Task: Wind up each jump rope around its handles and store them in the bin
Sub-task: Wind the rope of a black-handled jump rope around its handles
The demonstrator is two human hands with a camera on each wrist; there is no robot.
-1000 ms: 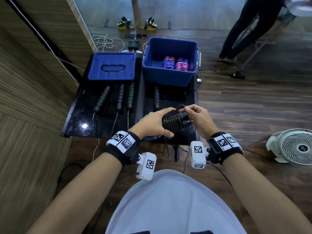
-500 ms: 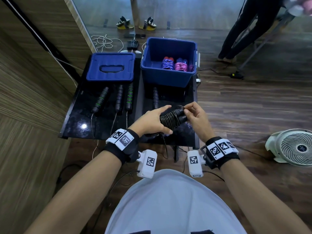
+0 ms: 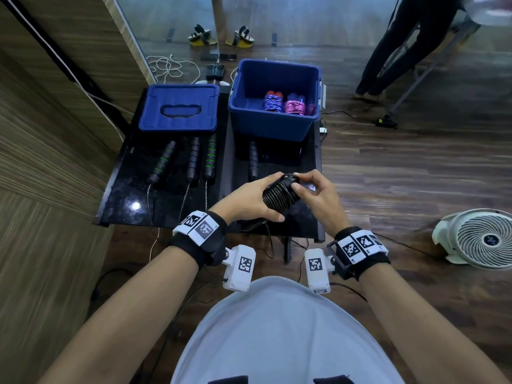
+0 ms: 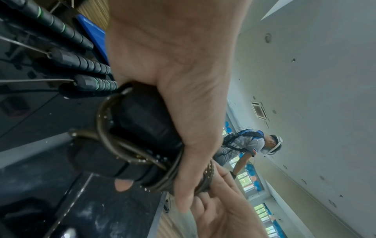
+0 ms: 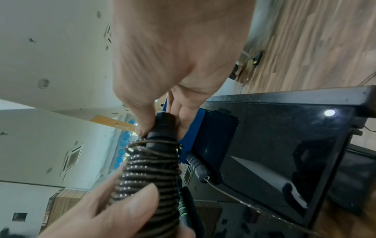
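Wound black jump rope (image 3: 278,196): left hand (image 3: 246,202) grips coiled bundle; right hand (image 3: 315,194) pinches handle end; above black table (image 3: 124,195), near blue bin (image 3: 273,120)

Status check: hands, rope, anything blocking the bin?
Left hand grips the black cable-wound jump rope bundle; right hand pinches its top end. Open blue plastic bin holds two wound ropes. Path clear.

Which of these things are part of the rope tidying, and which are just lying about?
Part of the job:
wound black rope
left hand
right hand
blue bin
loose handles

Lying about:
bin lid
fan
sandals
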